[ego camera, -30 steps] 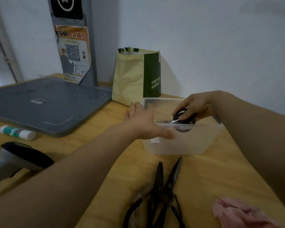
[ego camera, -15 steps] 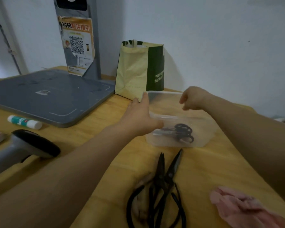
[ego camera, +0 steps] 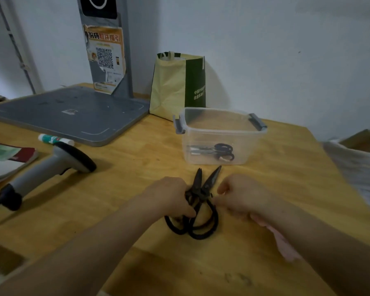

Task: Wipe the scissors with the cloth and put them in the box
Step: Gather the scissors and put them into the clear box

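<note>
1. Head view: my left grip (ego camera: 171,195) curls on the black scissors (ego camera: 201,186) near their pivot, on the desk (ego camera: 137,167).
2. My right grip (ego camera: 241,195) is curled just right of their handles. I cannot tell whether it pinches the pink cloth (ego camera: 284,244) under my wrist.
3. Their long axis runs away from both grips, blades pointing at the box (ego camera: 254,146) ahead, which holds another pair (ego camera: 218,150).

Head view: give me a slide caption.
Left hand grips black scissors on the table; another pair lies in the clear box.
</note>
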A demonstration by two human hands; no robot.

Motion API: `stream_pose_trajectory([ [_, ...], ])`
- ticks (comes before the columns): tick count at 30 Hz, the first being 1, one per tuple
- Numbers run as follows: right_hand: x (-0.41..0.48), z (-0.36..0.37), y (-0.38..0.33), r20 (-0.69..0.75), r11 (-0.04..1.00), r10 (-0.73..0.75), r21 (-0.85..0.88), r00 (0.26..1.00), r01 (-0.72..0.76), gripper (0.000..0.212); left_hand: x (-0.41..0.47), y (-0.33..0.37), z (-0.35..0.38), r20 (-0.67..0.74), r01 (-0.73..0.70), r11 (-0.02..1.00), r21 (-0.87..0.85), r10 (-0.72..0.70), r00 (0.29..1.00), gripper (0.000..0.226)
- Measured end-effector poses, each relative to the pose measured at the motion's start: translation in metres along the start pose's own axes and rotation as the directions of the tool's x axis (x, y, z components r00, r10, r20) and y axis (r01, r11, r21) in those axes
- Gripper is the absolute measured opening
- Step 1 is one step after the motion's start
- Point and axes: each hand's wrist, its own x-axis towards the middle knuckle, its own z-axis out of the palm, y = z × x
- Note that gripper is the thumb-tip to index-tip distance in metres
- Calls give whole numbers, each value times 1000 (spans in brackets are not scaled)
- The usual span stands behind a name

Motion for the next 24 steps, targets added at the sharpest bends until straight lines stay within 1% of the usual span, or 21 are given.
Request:
stream_pose_trajectory([
  [2, 0, 15, 0, 90, 999, 38, 29, 995, -41, 19, -4, 2, -1, -15, 32, 999, -12, -32, 999, 33],
  [5, 2, 22, 4, 78, 990, 66, 118, 995, -75, 18, -8, 0, -4, -38, 79, 987, -141, -85, 996, 33],
  [7, -1, 18, 7, 46, 962, 88, 254, 995, -97, 13, -12, -2, -10, -49, 92, 954, -284, -110, 993, 32],
  [9, -9, 11, 10, -4, 880, 101, 466, 995, -87, 15, -18, -3, -18, -15, 96, 868, -487, -119, 993, 13],
  [10, -14, 8, 12, -18, 796, 110, 600, 994, -77, 14, -22, -4, -21, -5, 101, 810, -578, -127, 992, 5],
  [11, -18, 5, 12, 10, 656, 114, 750, 993, -83, 11, -26, -5, -24, -18, 94, 749, -656, -139, 990, 9],
  [12, -22, 2, 12, 79, 470, 88, 876, 993, -111, 10, -29, -4, -25, -50, 64, 693, -718, -143, 989, 13],
  [13, -26, -1, 12, 161, 273, 18, 949, 987, -160, 13, -30, -2, -26, -99, 11, 647, -763, -133, 986, 17],
  [14, -30, -5, 11, 215, 106, -65, 972, 974, -207, 19, -32, 1, -27, -153, -50, 610, -791, -117, 981, 21],
  [15, -34, -9, 9, 227, 3, -137, 973, 964, -229, 25, -32, 6, -29, -203, -109, 579, -808, -101, 974, 25],
  [16, -37, -14, 7, 206, -48, -198, 974, 958, -219, 29, -31, 10, -33, -248, -159, 548, -821, -92, 964, 27],
  [17, -40, -19, 5, 166, -66, -249, 980, 954, -187, 31, -29, 15, -38, -278, -196, 523, -830, -84, 957, 27],
  [18, -43, -23, 4, 121, -54, -283, 988, 951, -142, 33, -26, 19, -43, -290, -218, 506, -835, -67, 955, 26],
  [20, -42, -37, 6, 62, -37, -304, 996, 951, -77, 40, -19, 25, -57, -285, -252, 485, -838, 6, 958, 17],
  [22, -36, -56, 13, 71, -60, -317, 994, 946, -94, 40, -12, 29, -69, -300, -295, 461, -837, 64, 952, 12],
  [23, -31, -68, 15, 73, -60, -333, 993, 940, -99, 36, -6, 30, -74, -327, -314, 458, -831, 54, 944, 16],
  [24, -26, -81, 16, 71, -24, -342, 996, 937, -84, 33, 1, 30, -78, -358, -326, 472, -819, 23, 933, 19],
])
